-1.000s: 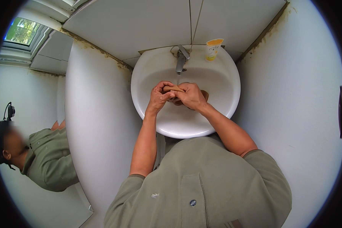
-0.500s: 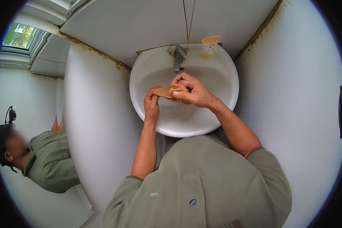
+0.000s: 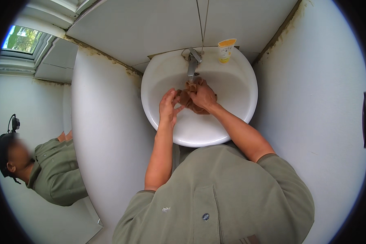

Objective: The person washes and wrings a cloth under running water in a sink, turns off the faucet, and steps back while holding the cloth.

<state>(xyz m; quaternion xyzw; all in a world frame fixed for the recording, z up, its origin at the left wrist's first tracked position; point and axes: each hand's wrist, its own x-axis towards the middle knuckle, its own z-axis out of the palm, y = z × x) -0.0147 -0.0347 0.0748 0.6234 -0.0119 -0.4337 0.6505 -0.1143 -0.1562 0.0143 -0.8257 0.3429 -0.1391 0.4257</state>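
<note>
A brown cloth [image 3: 197, 108], wet and crumpled, is gripped in my right hand [image 3: 205, 96] under the tap's spout. Part of it hangs below the hand into the washbasin [image 3: 240, 97]. On the cloth's left side is my left hand [image 3: 167, 107], its fingers spread apart; whether a fingertip touches the cloth I cannot tell. A metal tap [image 3: 193, 57] stands on the basin's back edge, its spout just above the cloth.
At the back right of the basin rim stands a white and yellow squeeze tube [image 3: 225, 52]. White walls flank the basin closely on both sides. A mirror [image 3: 28, 101] on the left reflects a person in a green shirt.
My right hand has carried the cloth back under the spout, where it now hangs looser and looks darker. The left hand has let go of the cloth and spread its fingers.
</note>
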